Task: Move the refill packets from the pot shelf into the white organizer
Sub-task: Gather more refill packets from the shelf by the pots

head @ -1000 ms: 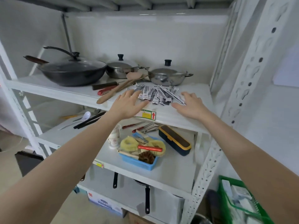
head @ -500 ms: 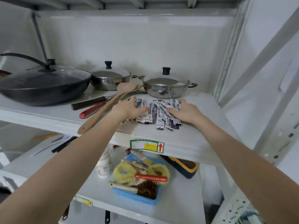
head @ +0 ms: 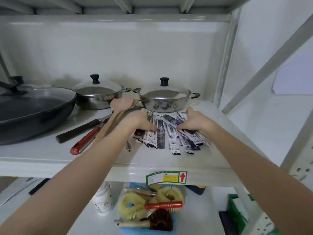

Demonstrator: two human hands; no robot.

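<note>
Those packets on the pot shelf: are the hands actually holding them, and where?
Both hands press in on the fanned pile of refill packets: left hand at its left side, right hand at its right. The pile lies on the shelf, not lifted.

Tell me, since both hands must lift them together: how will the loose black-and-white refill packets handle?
The thin glossy black-and-white refill packets probably slide over each other. They lie fanned between the left hand and right hand, so some may slip out. They are likely light and bendy.

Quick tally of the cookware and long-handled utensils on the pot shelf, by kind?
Lidded steel pots: 2
Black wok: 1
Wooden spatulas: 2
Dark-handled utensil: 1
Red-handled utensil: 1
Total: 7
</note>
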